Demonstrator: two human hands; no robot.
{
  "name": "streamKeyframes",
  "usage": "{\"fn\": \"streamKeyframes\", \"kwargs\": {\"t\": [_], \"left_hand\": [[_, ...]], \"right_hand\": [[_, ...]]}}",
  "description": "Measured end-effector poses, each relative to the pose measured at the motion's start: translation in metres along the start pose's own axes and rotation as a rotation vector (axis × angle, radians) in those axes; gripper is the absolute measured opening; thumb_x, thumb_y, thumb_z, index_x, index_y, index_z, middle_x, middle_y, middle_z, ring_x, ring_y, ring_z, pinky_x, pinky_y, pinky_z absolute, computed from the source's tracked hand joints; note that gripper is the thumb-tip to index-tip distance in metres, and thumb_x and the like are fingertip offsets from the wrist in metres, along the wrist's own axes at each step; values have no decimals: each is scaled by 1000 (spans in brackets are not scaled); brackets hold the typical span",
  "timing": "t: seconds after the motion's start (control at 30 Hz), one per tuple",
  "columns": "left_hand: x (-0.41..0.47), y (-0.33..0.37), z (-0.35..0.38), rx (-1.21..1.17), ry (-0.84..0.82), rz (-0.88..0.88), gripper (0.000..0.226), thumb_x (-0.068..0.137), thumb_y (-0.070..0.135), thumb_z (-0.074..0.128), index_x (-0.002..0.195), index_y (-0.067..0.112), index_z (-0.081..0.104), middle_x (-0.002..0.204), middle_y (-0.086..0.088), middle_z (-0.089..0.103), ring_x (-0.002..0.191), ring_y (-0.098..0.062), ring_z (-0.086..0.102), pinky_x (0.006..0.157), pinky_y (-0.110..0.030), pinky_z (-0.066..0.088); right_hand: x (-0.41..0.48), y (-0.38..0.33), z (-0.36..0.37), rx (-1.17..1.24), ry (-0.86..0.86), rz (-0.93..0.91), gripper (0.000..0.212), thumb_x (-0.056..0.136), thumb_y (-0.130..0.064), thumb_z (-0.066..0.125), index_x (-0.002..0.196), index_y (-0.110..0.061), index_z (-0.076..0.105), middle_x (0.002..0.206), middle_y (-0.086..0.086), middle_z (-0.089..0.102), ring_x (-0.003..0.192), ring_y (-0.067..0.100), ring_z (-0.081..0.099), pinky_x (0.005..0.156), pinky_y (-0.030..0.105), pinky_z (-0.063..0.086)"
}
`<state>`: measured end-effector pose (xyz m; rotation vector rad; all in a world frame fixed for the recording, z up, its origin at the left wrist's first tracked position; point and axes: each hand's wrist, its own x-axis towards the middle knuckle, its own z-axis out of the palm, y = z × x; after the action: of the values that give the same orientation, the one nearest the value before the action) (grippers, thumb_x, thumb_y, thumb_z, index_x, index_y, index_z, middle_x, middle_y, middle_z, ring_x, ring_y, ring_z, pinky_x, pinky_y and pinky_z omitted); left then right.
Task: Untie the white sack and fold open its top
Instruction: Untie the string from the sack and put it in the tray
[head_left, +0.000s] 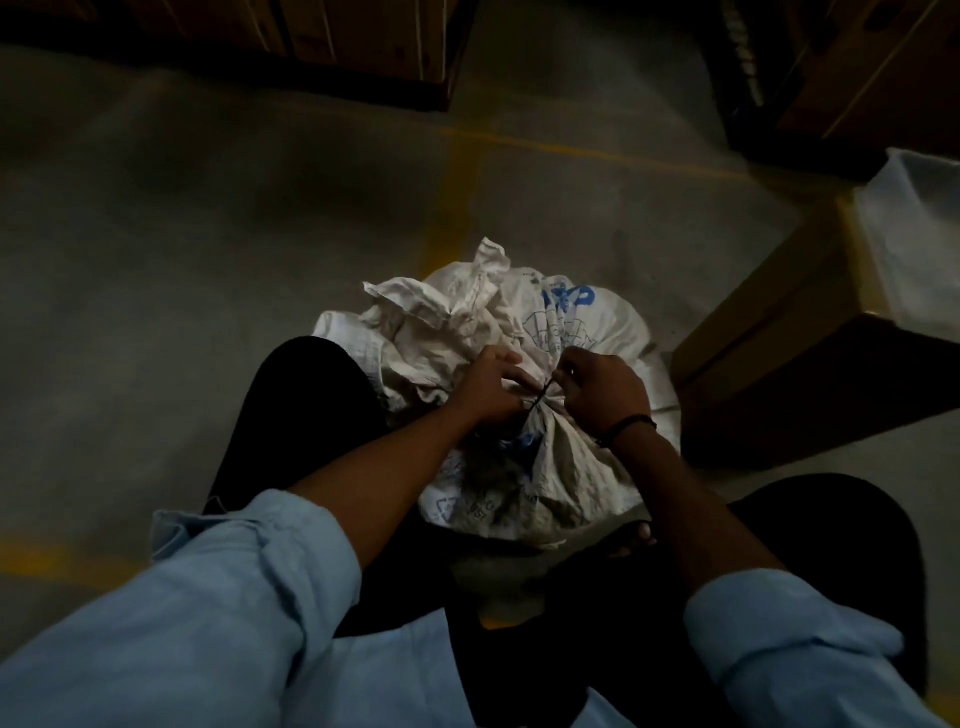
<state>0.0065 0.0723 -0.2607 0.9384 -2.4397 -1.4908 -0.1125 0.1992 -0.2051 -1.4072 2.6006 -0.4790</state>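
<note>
A white woven sack (561, 467) with blue print stands on the floor between my knees. Its neck is bunched and bound by a dark string (540, 396). Above the tie the loose top (457, 312) spreads out crumpled toward the far left. My left hand (488, 387) is curled at the left of the knot, fingers pinching at the tie. My right hand (597, 387), with a dark band on its wrist, pinches the string from the right. The fingertips of both hands are partly hidden in the dim light.
A brown cardboard box (789, 364) lined with clear plastic stands close on the right. More stacked boxes (363, 36) on dark pallets line the back. Faded yellow lines (457, 197) mark the grey concrete floor. My dark trouser legs flank the sack.
</note>
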Motion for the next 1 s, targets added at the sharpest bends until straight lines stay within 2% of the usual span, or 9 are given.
{"fn": "streamKeyframes", "kwargs": {"t": [0.1,0.2,0.23,0.3,0.43,0.5,0.77,0.9,1.0], "left_hand": [[4,0,0,-58,-71,-25,42,78,-10,72,118,-5,62,124,0,52,112,-7,49,86,0,40],[7,0,10,-66,-83,-53,32,74,1,71,98,20,64,135,-14,54,126,-25,52,108,-41,44],[9,-3,13,-35,-88,-55,27,74,3,72,96,19,68,137,-15,51,127,-27,51,110,-44,42],[8,-3,16,41,-85,-44,21,78,9,77,98,13,74,142,-10,45,129,-24,48,113,-38,38],[6,-1,16,127,-76,18,22,68,37,81,84,38,66,135,-1,45,124,-20,51,109,-45,39],[4,3,14,246,-87,17,18,70,41,80,85,36,72,133,2,42,124,-18,48,109,-45,38],[-2,9,20,589,-82,24,30,77,44,67,104,31,72,134,-4,37,130,-26,37,113,-44,31],[-6,-3,29,382,10,-7,9,75,37,72,84,33,70,135,3,41,128,-21,41,114,-39,29],[-5,-6,29,157,22,-58,31,72,32,81,79,34,50,129,0,58,127,-20,47,114,-40,30]], "right_hand": [[2,4,-3,3,24,-16,8,88,-23,60,82,-17,61,71,11,65,69,34,60,54,32,36],[2,5,-1,-84,7,-89,2,83,-18,62,80,-18,63,68,10,63,68,35,60,61,33,37],[2,5,0,-127,4,-111,3,81,-18,62,79,-19,62,66,9,63,69,35,60,66,34,36],[2,5,3,-213,9,-148,6,79,-19,65,76,-20,60,64,7,61,67,33,60,71,36,35],[5,2,3,-342,-46,-257,11,74,-18,66,73,-23,56,62,4,60,63,30,60,74,37,35],[7,1,1,-352,-59,-284,9,73,-18,65,74,-23,57,62,3,61,63,28,60,76,38,34],[16,6,11,-264,-89,-118,5,87,-23,57,85,-23,62,72,2,66,74,28,63,86,39,32],[19,8,19,-235,-92,-56,7,86,-21,57,88,-23,62,79,1,69,81,27,65,88,40,32],[24,10,21,-187,-77,-13,7,88,-22,57,88,-24,64,83,1,70,86,28,64,87,40,34]]}}
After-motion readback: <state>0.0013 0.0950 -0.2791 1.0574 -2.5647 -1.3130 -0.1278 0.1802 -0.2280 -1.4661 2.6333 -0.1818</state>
